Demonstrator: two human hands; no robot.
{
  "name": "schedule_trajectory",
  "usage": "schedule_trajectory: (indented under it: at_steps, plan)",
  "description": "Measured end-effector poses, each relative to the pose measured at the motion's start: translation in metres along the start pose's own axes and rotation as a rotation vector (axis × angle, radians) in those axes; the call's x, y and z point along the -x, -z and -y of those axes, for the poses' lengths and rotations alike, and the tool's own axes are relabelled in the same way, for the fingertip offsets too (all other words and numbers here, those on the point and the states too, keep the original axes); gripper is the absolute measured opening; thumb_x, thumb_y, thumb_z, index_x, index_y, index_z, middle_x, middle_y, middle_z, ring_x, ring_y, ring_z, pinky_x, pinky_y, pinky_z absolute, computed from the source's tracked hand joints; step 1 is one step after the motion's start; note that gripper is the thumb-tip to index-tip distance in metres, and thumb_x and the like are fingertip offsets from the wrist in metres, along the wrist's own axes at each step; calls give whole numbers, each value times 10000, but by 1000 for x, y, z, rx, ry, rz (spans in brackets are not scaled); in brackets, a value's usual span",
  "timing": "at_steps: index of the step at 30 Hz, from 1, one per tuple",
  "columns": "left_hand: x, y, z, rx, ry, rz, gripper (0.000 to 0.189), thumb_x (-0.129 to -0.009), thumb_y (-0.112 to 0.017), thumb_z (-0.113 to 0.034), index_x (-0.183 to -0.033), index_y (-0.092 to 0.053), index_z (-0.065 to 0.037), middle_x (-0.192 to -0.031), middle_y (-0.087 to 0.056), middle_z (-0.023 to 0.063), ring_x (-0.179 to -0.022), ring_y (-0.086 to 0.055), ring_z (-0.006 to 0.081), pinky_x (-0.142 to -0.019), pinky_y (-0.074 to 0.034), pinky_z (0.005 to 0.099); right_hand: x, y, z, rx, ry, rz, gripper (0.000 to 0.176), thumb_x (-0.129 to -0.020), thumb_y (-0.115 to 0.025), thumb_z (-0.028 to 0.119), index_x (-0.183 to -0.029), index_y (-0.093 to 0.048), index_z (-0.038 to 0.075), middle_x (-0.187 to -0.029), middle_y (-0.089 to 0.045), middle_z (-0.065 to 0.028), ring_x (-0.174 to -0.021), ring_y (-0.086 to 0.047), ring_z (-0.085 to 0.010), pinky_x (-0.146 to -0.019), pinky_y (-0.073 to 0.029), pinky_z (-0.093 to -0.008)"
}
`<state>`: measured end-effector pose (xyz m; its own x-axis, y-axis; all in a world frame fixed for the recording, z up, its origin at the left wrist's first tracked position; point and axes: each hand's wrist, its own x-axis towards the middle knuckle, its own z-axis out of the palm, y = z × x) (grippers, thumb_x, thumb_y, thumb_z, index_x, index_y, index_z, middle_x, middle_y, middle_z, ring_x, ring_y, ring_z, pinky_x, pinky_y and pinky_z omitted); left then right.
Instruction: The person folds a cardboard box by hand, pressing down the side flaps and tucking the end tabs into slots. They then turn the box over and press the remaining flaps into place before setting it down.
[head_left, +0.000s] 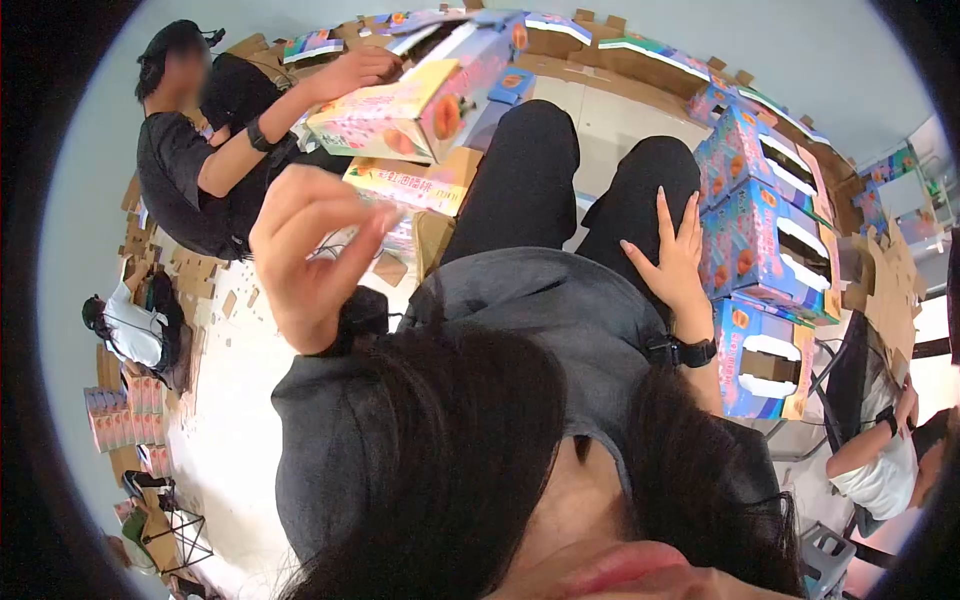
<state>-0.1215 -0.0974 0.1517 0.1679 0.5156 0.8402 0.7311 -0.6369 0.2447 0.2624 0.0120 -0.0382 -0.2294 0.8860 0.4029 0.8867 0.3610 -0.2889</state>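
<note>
My left hand [310,255] is raised in front of me, fingers curled toward the thumb. Its blurred fingertips are at the edge of a yellow-and-pink peach carton [420,185]; whether they grip it is unclear. My right hand [672,255] lies flat on my right thigh with fingers spread, holding nothing, a black watch [690,352] on its wrist. A person in black [190,170] sits at the upper left, a hand on a larger pink carton [420,105] just above the yellow one.
Blue peach cartons [765,235] are stacked close to my right leg, with more cartons and cardboard flats [600,55] around the far edge. Small pink boxes [115,415] stand at the left. Another person [885,470] sits at the lower right.
</note>
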Motion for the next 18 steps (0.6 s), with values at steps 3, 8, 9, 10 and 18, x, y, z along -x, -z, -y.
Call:
schedule_trajectory:
  at_steps: [3, 8, 9, 10, 18]
  plan:
    - [-1, -15, 8, -67, 51, -37, 180, -663, -814, 34, -785, -703, -39, -745, -645, 65, -695, -601, 215, -633, -445, 317, -1, 2, 2, 3, -18, 9, 938, -827, -708, 542, -1586, -232, 265, -1612, -22, -313, -1477, -123, -500, -1144, -184, -614]
    - [-14, -52, 58, 113, 45, 122, 185, -755, -785, -47, -903, -689, 9, -904, -681, 117, -852, -646, 235, -773, -482, 325, 0, 1, -3, -34, -14, -1, 937, -822, -720, 525, -1583, -241, 263, -1610, -20, -317, -1473, -125, -509, -1146, -186, -610]
    - [-18, -67, 82, 112, 96, 174, 308, -790, -785, -117, -1043, -671, 18, -1013, -683, 135, -966, -655, 261, -893, -485, 339, -1, 1, -2, -42, -16, 0, 936, -820, -724, 519, -1582, -245, 262, -1610, -21, -318, -1472, -123, -512, -1147, -185, -608]
    - [-21, -86, 110, 68, 134, 223, 468, -848, -757, -211, -1229, -613, 19, -1144, -670, 183, -1102, -633, 303, -984, -461, 366, -1, 1, -2, -52, -18, -1, 935, -819, -727, 513, -1582, -249, 260, -1609, -22, -319, -1471, -122, -515, -1149, -183, -606]
    - [6, -181, 258, -502, 661, 638, 1019, -796, -474, -838, -1297, -590, 41, -1181, -667, 258, -1179, -614, 364, -1127, -249, 545, -1, 0, -4, -92, 10, -24, 932, -814, -744, 486, -1578, -262, 255, -1608, -25, -321, -1468, -119, -519, -1163, -175, -580]
